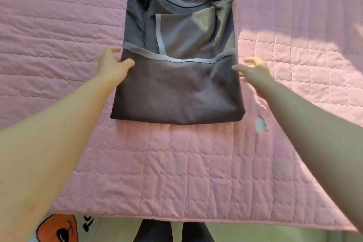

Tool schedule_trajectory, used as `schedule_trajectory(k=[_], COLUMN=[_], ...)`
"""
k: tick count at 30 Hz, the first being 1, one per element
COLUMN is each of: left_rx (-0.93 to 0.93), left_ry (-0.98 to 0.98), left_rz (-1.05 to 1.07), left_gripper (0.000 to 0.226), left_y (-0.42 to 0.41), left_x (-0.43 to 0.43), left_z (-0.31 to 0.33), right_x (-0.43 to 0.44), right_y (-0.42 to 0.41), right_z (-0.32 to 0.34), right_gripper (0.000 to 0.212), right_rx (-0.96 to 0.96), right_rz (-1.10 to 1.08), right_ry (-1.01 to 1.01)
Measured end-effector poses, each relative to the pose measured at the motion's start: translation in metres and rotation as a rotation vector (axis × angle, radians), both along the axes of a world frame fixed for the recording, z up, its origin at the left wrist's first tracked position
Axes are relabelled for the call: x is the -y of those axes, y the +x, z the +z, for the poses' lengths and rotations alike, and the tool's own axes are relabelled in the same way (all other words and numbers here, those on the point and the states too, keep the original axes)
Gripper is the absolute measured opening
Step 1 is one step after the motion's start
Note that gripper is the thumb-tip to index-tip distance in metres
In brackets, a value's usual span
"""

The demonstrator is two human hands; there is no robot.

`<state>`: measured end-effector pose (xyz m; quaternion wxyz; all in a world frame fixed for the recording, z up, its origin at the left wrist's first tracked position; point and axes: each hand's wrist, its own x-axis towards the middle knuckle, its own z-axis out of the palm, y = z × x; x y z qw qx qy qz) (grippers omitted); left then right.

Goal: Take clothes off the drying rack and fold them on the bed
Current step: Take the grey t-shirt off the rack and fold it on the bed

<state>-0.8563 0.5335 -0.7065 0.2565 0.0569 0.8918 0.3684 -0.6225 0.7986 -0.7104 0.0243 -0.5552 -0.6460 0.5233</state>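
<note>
Fingers (pixel 127 63) of left hand (pixel 112 65), right hand (pixel 255 68) touch folded shirt (pixel 176 88) side edges.

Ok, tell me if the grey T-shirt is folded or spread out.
Folded: the T-shirt has both sleeves turned in and its hem brought up across the middle.

We see a dark grey T-shirt (pixel 176 88) lying flat on the pink quilted bed (pixel 176 163), collar at the far end. Its sleeves are folded inward, and its near part is folded up, hem across the middle.
</note>
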Motion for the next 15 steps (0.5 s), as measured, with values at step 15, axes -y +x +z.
schedule_trajectory(k=[15], left_rx=[0.162], left_ry=[-0.175], left_rz=[0.077], left_gripper=[0.033], left_y=[0.061], left_x=[0.095], left_z=[-0.073], right_x=[0.063], right_y=[0.071], right_z=[-0.058], right_gripper=[0.032], right_rx=[0.156], right_rz=[-0.242], right_ry=[-0.102])
